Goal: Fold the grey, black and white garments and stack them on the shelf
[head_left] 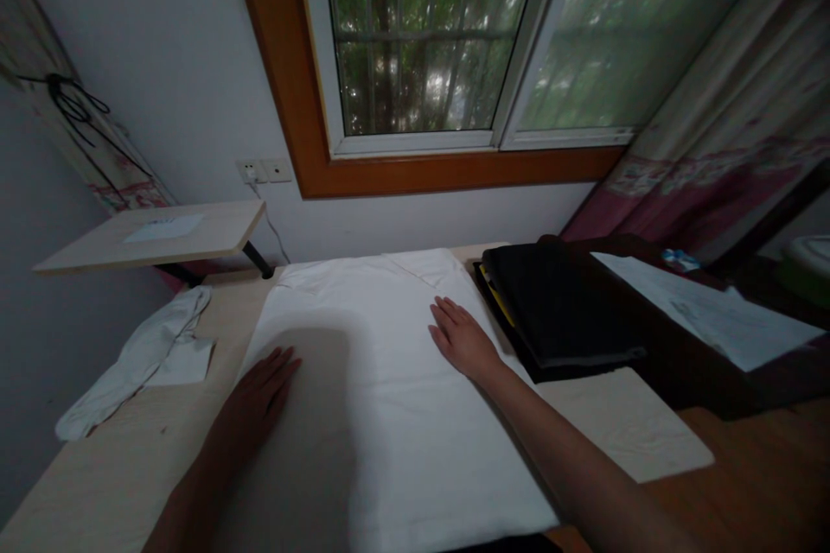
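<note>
A white cloth [376, 397] lies spread flat on a light wooden table [622, 423]. My left hand [263, 393] rests palm down at the cloth's left edge, fingers stretched out, holding nothing. My right hand [462, 337] lies flat on the cloth's right part, fingers extended toward the window, also holding nothing.
A crumpled white cloth [139, 363] lies at the table's left. A black folder stack [561, 307] sits to the right of the cloth. White paper [706, 311] lies on a dark surface further right. A small shelf [156, 238] juts from the left wall. A window [421, 43] faces me.
</note>
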`<move>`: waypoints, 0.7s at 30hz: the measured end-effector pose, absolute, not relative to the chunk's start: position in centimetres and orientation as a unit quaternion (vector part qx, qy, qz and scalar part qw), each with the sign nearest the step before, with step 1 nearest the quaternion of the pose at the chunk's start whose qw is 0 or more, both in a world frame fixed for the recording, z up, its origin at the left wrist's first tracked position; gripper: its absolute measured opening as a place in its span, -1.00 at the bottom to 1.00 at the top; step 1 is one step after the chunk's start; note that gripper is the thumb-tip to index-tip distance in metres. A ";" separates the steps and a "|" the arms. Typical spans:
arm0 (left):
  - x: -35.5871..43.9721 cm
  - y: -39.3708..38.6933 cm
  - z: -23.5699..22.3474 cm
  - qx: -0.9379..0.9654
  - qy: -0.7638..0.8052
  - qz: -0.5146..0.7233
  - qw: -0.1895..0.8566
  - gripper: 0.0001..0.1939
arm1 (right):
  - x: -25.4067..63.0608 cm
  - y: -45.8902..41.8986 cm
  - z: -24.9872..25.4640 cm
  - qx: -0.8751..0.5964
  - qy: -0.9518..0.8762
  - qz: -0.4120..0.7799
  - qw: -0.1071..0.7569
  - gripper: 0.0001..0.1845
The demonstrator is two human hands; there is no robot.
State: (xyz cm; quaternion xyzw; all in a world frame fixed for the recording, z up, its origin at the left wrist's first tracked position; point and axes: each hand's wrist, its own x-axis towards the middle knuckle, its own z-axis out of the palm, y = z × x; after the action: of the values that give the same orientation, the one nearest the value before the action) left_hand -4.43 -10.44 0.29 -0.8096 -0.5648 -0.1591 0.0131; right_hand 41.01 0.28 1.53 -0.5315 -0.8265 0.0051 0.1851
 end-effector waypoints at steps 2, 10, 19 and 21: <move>-4.4 -10.4 0.3 -0.812 -0.562 -0.157 0.014 -0.52 | 42.4 -0.9 1.4 -0.534 -0.823 -0.007 0.196 -0.47; -4.7 -10.5 0.0 -0.812 -0.557 -0.172 0.018 -0.52 | 44.6 -4.8 1.8 -0.558 -0.801 -0.078 0.204 -0.57; -4.7 -10.5 -0.2 -0.810 -0.562 -0.168 0.016 -0.53 | 44.7 -8.8 2.6 -0.591 -0.776 -0.161 0.151 -0.57; -4.6 -10.6 -0.1 -0.808 -0.563 -0.171 0.017 -0.53 | 44.8 -9.8 2.9 -0.585 -0.779 -0.177 0.141 -0.49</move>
State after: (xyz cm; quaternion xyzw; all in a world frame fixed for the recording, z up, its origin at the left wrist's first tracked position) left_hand -4.60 -10.56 -0.07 -0.8083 -0.5631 -0.1710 0.0166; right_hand 44.77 -9.80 2.90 -0.5847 -0.7789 -0.1775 0.1411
